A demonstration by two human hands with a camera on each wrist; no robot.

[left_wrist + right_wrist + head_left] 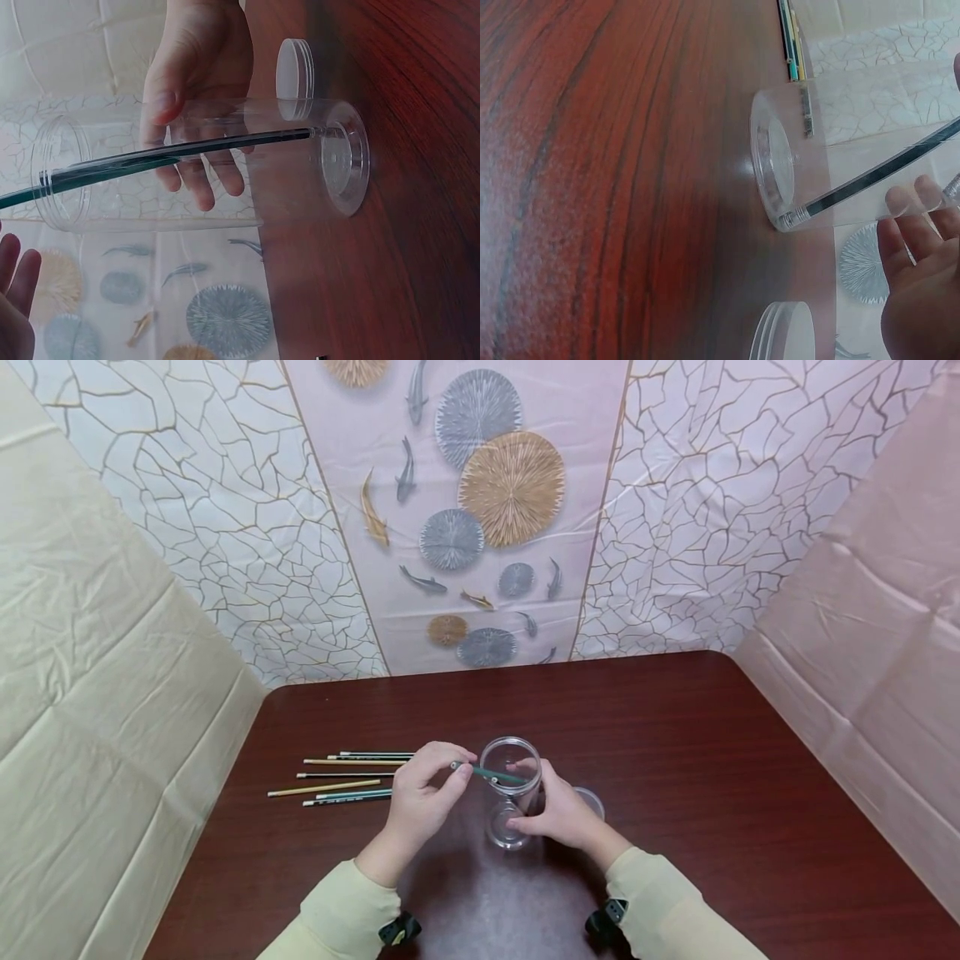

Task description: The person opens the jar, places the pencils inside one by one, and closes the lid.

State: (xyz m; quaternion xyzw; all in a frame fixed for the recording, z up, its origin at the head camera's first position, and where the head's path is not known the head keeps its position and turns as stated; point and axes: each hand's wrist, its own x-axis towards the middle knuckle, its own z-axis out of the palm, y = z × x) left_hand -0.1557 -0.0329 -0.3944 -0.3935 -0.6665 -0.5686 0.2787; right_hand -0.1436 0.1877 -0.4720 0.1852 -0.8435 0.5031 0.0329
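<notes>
Just below the middle of the head view, I have the right hand (561,810) curled round a clear jar (510,802), thumb in front and fingers behind, while the left hand (423,793) pinches a green pencil (483,772) that slants in through the mouth. On my left-wrist feed a dark pencil (247,140) already leans inside, running from mouth to base. To do this well, I would steepen the green one, keep its lower end clear of the dark one, and lower it rather than drop it. A light, steady hold with the right should stop the jar tipping. More pencils (341,775) lie at centre left; a lid (592,801) rests right of the jar.
</notes>
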